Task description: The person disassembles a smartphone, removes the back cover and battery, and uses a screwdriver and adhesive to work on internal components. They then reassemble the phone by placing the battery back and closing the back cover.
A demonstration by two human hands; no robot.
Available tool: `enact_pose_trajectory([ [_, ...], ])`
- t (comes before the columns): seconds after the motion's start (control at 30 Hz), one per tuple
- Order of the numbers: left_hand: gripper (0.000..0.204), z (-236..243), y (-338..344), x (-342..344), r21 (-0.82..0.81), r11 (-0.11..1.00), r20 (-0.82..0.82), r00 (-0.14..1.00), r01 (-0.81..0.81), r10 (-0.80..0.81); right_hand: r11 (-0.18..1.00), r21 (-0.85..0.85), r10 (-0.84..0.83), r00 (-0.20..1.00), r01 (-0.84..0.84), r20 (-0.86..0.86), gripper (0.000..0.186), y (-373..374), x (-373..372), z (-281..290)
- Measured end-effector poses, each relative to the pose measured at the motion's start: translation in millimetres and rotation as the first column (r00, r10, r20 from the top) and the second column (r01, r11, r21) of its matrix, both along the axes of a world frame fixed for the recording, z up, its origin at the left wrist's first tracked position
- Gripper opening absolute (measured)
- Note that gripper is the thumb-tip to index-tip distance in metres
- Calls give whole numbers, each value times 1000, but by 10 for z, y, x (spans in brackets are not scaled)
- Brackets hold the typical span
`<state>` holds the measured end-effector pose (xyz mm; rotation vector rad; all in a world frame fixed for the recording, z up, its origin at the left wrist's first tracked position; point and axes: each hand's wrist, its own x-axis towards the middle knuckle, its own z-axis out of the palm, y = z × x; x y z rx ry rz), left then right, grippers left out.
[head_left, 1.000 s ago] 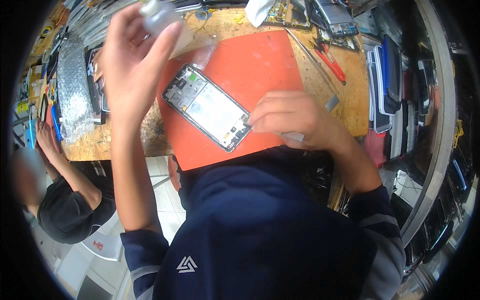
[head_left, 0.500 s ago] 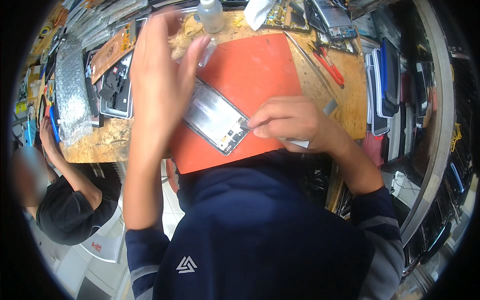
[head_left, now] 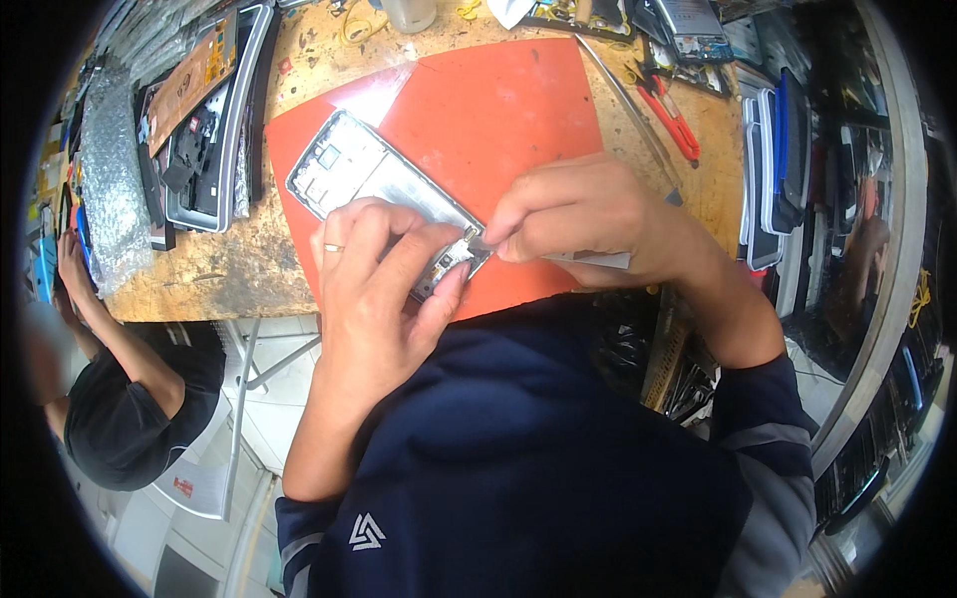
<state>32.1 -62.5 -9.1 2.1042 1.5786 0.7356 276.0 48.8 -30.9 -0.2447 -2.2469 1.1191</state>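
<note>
Atop orange matting (head_left: pixel 538 110), left fingers (head_left: pixel 402 263) clasp a phone (head_left: pixel 407 182); right fingers (head_left: pixel 522 237) pinch something half-hidden (head_left: pixel 604 260).

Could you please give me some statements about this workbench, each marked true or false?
1. The opened silver rectangular phone frame lies on the orange-red flat mat. True.
2. The bare left hand is well away from the phone frame. False: its fingers are on the frame's near end.
3. A gold-coloured ring is on the left hand. True.
4. The bare right hand holds the red-handled metal tool. False: that tool lies on the worn wooden bench, right of the mat.
</note>
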Motion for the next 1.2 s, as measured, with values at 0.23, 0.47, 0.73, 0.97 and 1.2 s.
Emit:
enact_pose_trajectory([
  [0.23, 32, -40, 7, -2, -5, 1000, 39, 999, -12, 12, 999, 31, -42, 998, 43, -51, 13, -43, -23, -25],
  [0.47, 32, -47, 5, 1, -12, 1000, 33, 999, -20, 21, 1000, -20, -10, 1000, 10, -28, 12, 5, -19, -15],
  [0.73, 33, -25, 8, -3, -28, 1000, 33, 999, -8, 9, 996, 92, -11, 997, 19, -77, 9, -53, -3, -69],
  [0.97, 33, -14, 14, -4, -36, 999, 32, 999, 0, 1, 965, 253, -42, 994, 67, -102, 11, -117, -5, -144],
  [1.2, 32, -17, 21, -10, -22, 1000, 28, 1000, 11, -11, 976, 203, -55, 993, 75, -105, 13, -127, -7, -154],
])
